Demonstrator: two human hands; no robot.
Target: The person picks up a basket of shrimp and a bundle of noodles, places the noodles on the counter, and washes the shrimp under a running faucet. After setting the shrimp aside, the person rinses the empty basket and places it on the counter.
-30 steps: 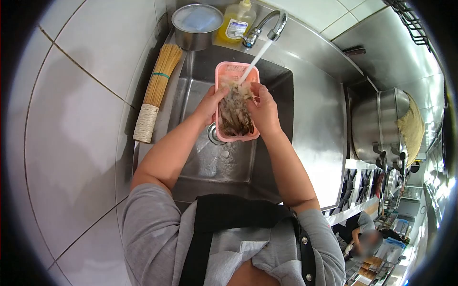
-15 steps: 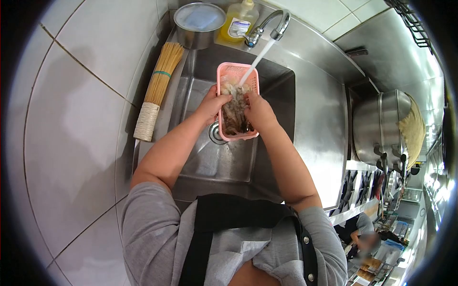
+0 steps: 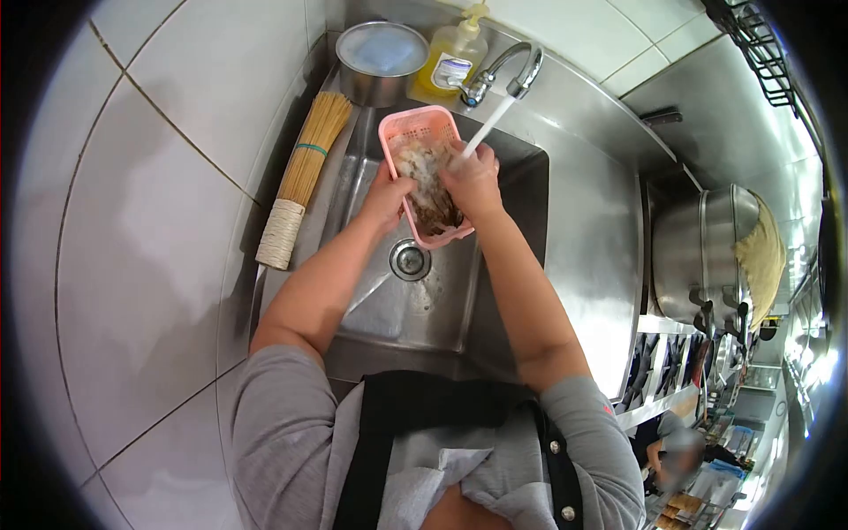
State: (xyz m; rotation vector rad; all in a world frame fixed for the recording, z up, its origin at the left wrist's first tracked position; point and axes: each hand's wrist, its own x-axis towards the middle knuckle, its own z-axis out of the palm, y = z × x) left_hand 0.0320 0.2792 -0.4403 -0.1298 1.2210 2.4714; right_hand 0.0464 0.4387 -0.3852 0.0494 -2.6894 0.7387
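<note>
Over the sink (image 3: 433, 322), I see the left hand (image 3: 386, 200) gripping the pink basket (image 3: 417, 122), long axis slanting away-left; shrimp (image 3: 424, 184) left of the right hand (image 3: 473, 184), its grasp unclear.

A long-bristled brush (image 3: 305, 184) lies near a metal container (image 3: 375, 88) and a pump bottle (image 3: 452, 64).

Basket (image 3: 427, 120): smooth plastic with a soft sheen, pierced through its walls
Shrimp (image 3: 413, 166): wet, glossy, partly translucent
Sink (image 3: 442, 309): stainless steel, satin
Faucet (image 3: 526, 78): polished, mirror-bright metal
Pump bottle (image 3: 466, 42): clear, shiny plastic
Whisk brush (image 3: 305, 166): dry wood-like strips, matt; rough cord on its handle
Wall tiles (image 3: 141, 265): smooth, glossy
Shirt (image 3: 283, 402): soft matt cloth
Apron strap (image 3: 442, 402): dull fabric
Stockpot (image 3: 685, 252): shiny metal
</note>
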